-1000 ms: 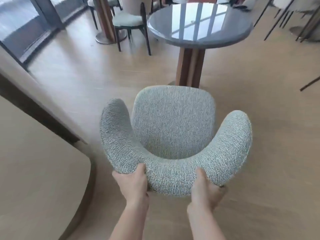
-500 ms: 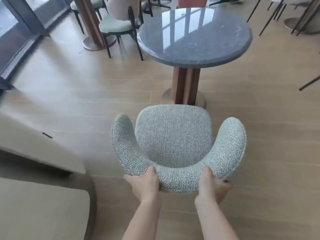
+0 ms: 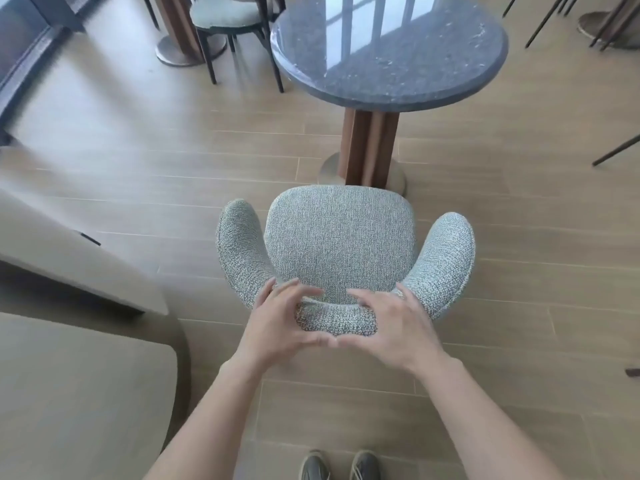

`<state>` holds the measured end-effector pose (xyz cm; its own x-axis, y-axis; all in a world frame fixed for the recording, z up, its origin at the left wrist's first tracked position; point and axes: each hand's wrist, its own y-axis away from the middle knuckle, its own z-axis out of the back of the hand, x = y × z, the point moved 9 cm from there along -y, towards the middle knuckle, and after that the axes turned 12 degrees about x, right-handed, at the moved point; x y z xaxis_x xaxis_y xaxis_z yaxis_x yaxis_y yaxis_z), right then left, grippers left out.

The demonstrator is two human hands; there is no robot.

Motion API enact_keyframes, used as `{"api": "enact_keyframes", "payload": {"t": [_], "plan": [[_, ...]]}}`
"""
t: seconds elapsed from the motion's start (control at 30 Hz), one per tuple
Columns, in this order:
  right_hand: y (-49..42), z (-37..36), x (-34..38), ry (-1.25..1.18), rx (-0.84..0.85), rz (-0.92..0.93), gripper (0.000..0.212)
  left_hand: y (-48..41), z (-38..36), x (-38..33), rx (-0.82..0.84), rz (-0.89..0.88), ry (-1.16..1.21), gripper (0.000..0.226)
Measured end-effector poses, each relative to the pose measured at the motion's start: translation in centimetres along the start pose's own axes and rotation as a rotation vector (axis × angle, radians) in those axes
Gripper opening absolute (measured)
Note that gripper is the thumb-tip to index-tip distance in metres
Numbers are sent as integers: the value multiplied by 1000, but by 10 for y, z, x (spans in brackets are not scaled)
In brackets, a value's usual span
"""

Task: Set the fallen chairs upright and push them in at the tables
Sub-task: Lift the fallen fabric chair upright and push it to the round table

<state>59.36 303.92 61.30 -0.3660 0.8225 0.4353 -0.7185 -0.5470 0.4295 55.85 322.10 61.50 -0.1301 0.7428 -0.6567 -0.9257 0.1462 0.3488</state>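
A grey-green boucle armchair (image 3: 341, 242) stands upright on the wooden floor. Its seat front is close to the pedestal base of the round dark stone table (image 3: 391, 53). My left hand (image 3: 278, 322) and my right hand (image 3: 393, 327) are over the middle of the curved backrest, fingers spread and thumbs nearly touching each other. Neither hand is closed around the backrest, and a strip of it shows between them. Both hands are blurred by motion.
A beige upholstered bench (image 3: 72, 389) fills the left side. A second chair (image 3: 230, 22) and another table pedestal (image 3: 180, 32) stand at the top left. Thin dark chair legs (image 3: 550, 19) show at the top right. My shoes (image 3: 341, 465) are at the bottom edge.
The chair has gone forward toward the table's pedestal. Both hands have let go of the backrest's outer edge and now sit spread above it.
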Motion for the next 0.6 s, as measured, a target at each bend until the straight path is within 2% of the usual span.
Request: {"api": "enact_keyframes", "payload": {"t": [0.07,0.13,0.17,0.27,0.37,0.6], "plan": [[2,-17,-3,260,130,-29,119,-2,-16,3,235,-21,-395,109],[0,-20,-6,396,183,-70,113,-8,-22,4,271,-7,-651,110],[-3,-17,-3,426,165,-78,101,-13,-20,0,241,-11,-703,102],[-7,-6,2,444,49,-61,60,-24,-15,-10,180,-105,-775,73],[3,-7,4,418,13,-72,37,-18,-16,-10,221,-121,-754,68],[38,-14,-3,418,-70,19,50,4,-51,-32,273,-313,-826,81]]}}
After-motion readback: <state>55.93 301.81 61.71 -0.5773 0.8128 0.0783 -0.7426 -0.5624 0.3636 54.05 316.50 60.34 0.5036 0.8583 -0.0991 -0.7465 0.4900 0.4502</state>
